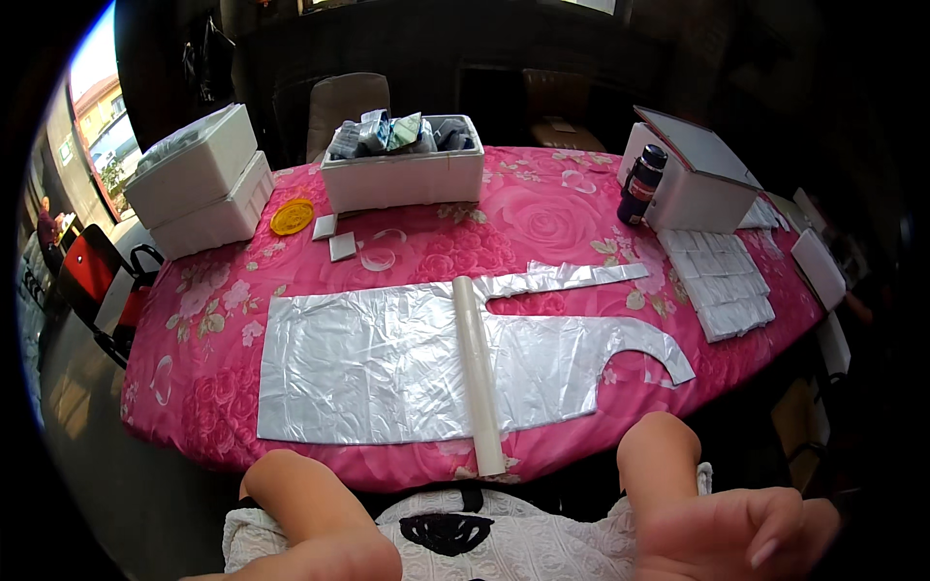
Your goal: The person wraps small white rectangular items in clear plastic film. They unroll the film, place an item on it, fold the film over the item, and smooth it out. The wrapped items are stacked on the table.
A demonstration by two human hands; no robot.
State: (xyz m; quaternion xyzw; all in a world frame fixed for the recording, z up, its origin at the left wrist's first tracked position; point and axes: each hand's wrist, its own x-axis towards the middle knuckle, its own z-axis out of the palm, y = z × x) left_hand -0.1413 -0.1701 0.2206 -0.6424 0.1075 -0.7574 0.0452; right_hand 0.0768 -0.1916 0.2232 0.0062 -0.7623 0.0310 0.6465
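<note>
My right hand [741, 533] is raised close to the camera at the lower right, its fingers loosely bent and apart, with nothing visible in it. Only the edge of my left hand [325, 564] shows at the bottom left; its fingers are out of the picture. Both hands are apart from the table. Before me a silvery-white plastic vest bag [363, 363] lies flat, its handle ends pointing right. A long pale tube or roll [478, 387] rests across it, its near end past the bag's lower edge.
Pink floral cloth covers the table [218, 387]. Behind are an open foam box [402, 182] of packets, stacked foam boxes [199, 184], a yellow disc [292, 217] and small white squares [343, 246]. A dark flask [639, 189], lidded box [697, 184] and folded white bags [717, 281] stand right.
</note>
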